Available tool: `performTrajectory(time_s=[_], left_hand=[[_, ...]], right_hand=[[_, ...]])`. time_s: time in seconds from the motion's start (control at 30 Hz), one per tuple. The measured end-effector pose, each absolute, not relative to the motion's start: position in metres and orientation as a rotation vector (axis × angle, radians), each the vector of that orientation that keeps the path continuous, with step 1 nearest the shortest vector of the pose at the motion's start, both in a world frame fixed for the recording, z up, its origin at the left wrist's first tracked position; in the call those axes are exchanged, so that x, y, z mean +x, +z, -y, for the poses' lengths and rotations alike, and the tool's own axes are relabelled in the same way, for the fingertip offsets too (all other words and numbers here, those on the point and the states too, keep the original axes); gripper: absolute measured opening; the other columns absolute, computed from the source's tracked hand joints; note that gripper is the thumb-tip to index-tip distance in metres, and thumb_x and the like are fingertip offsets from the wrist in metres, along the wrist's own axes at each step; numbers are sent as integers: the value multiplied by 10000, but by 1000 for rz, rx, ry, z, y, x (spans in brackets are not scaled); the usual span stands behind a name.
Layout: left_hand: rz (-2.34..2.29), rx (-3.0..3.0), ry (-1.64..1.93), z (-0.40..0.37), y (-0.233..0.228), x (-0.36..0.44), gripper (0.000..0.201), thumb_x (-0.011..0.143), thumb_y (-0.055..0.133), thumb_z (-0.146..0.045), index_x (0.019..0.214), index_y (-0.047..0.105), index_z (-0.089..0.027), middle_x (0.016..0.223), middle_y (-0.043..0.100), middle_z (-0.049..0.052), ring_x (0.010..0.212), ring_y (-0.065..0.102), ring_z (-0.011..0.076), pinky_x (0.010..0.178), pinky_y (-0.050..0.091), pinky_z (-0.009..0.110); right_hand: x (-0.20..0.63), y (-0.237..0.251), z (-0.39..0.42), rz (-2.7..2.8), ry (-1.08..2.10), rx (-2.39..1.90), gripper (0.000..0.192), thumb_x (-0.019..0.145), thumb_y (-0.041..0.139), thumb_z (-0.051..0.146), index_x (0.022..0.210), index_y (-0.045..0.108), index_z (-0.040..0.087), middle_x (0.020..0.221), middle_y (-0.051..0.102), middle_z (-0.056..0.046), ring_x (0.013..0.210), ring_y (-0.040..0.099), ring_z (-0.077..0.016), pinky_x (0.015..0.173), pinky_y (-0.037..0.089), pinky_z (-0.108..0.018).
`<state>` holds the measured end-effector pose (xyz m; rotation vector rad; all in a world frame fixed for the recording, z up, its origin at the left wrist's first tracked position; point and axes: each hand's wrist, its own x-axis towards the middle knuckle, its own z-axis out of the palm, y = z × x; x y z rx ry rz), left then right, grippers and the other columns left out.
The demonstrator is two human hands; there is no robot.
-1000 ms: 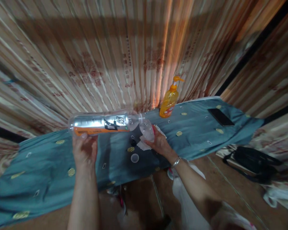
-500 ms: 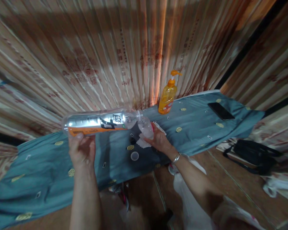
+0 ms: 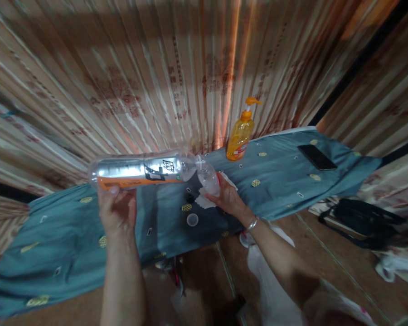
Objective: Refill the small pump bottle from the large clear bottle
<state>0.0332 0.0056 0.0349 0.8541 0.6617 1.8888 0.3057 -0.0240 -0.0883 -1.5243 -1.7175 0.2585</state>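
My left hand (image 3: 117, 208) is closed around the base end of a large clear plastic bottle (image 3: 139, 171) with a silver and orange label. The bottle lies nearly level in the air, its neck to the right. My right hand (image 3: 229, 197) grips a small clear plastic bottle (image 3: 209, 179), tilted, with its narrow end at the large bottle's mouth. A bit of pink shows by my right fingers. Whether liquid is passing between the two cannot be made out. White tissue (image 3: 206, 200) shows below the small bottle. On the cloth in front lies a small round translucent cap (image 3: 192, 220).
A patterned teal cloth (image 3: 71, 244) covers the narrow table. An orange pump bottle (image 3: 240, 138) stands at the back, and a black phone (image 3: 317, 157) lies to the right. Behind hangs a pleated curtain (image 3: 139, 90). A black bag (image 3: 363, 222) sits lower right.
The view has shifted slightly, so the table things appear a little further right. The large bottle's label seems turned a little. Both hands keep their holds.
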Motion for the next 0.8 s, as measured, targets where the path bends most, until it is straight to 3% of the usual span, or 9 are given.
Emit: performTrajectory(time_s=[0.23,0.43,0.8], left_hand=[[-654,848,1885,-6,35,33,462,532,807,-153,967,717,-279,821,715,-78,776,635,111,699,476,236],[-656,830,1895,-5,36,35,391,521,804,-153,888,717,-255,809,716,-74,764,629,110,717,496,235],[-667,850,1880,-5,36,34,382,537,798,-167,898,720,-263,813,711,-64,839,635,127,791,519,248]], right_hand=[[306,-88,25,1706,243,-1493,830,835,723,459,1493,388,80,1367,632,-237,1272,623,-348,1078,523,-526],[305,-88,24,1715,211,-1518,822,859,673,522,1456,421,17,1360,626,-270,1267,626,-349,1084,525,-489],[306,-92,24,1706,219,-1501,828,847,687,512,1495,389,90,1384,620,-236,1286,613,-344,1083,525,-514]])
